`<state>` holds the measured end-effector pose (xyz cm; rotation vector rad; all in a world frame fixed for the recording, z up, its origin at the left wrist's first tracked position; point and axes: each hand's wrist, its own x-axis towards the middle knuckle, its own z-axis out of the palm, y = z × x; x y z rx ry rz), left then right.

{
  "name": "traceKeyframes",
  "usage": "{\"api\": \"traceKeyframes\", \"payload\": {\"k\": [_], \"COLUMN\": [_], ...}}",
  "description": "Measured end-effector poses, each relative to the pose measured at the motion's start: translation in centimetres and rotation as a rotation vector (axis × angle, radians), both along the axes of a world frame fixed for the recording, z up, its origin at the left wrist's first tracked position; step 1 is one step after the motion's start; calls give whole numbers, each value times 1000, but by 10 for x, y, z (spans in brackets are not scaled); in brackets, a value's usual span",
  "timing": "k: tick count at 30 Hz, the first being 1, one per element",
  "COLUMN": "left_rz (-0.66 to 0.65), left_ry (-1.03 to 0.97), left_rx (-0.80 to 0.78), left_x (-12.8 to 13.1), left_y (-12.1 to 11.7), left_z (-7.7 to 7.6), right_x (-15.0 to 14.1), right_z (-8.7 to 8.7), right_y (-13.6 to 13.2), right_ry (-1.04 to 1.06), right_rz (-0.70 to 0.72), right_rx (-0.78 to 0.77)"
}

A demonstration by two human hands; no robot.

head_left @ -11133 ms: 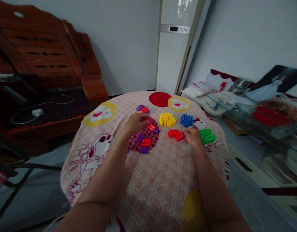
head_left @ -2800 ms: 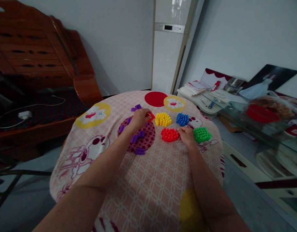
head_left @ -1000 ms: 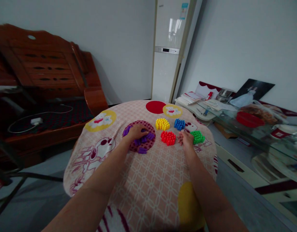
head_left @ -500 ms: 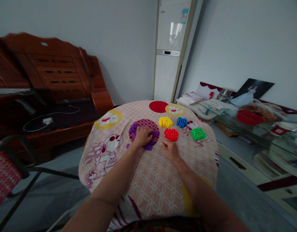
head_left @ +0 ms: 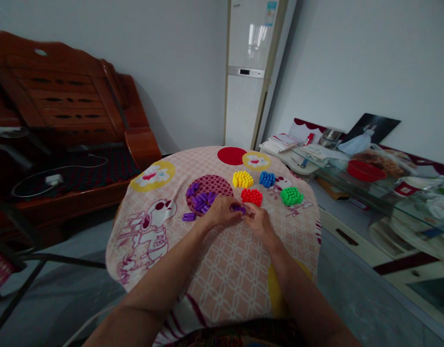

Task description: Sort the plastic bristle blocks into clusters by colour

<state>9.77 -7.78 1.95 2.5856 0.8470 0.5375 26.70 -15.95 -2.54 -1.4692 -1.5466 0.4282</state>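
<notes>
My left hand (head_left: pixel 222 211) and my right hand (head_left: pixel 258 220) meet over the near-right edge of the dark red circle on the tablecloth. Between their fingertips is a small purple plastic building piece (head_left: pixel 239 208), partly hidden; whether it is one piece or more I cannot tell. Left of my left hand lies a loose heap of purple building pieces (head_left: pixel 203 200). One purple piece (head_left: pixel 188 217) rests apart, nearer me. Just beyond my right hand stands a tight cluster of red pieces (head_left: pixel 251 196). Yellow (head_left: pixel 242 179), blue (head_left: pixel 267 179) and green (head_left: pixel 292 196) clusters stand further off.
A patterned cloth covers the round table (head_left: pixel 222 284). To the right, a glass-topped cabinet (head_left: pixel 330 166) carries papers, a red bowl (head_left: pixel 366 170) and bags. A wooden bench (head_left: pixel 70 106) stands at the left, a tall white appliance (head_left: pixel 243 106) behind.
The red pieces, earlier partly scattered among purple ones, now form one cluster. The spread purple pieces are swept into a heap. My right hand has come left to join my left at a purple piece.
</notes>
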Motion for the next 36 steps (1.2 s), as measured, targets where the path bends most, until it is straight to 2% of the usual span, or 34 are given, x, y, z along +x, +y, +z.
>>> {"api": "traceKeyframes", "payload": {"k": [2,5,7,9,11,13,18,22,27,30,32,34,36], "left_rz": [-82,-77,11,167,329,414,342,405,409,402,367,296,195], "left_ry": [-32,-91,-154,-206,-221,-197,-5,117,193,140,29,-109,-194], "left_rx": [-107,-82,-6,53,73,69,73,120,83,91,71,-13,-155], "left_x": [3,2,-5,-16,-26,-34,-38,-41,-42,-34,-23,-8,9], "left_y": [-5,-3,5,16,25,31,32,32,33,24,13,0,-13], "left_z": [2,5,6,6,5,5,9,7,3,11,16,18,13], "right_x": [0,6,15,25,34,38,38,38,40,41,41,40,39], "right_z": [6,13,15,14,12,10,9,7,4,3,3,3,4], "right_y": [-3,-11,-17,-24,-30,-34,-35,-34,-33,-34,-34,-34,-35], "right_ry": [8,-25,-56,-75,-110,-174,-263,-261,-259,-245,-230,-226,-237], "right_rz": [36,3,-61,-122,-200,-288,-345,-345,-344,-338,-328,-324,-324], "right_rx": [11,-19,-58,-86,-117,-163,-233,-227,-218,-179,-143,-112,-90]}}
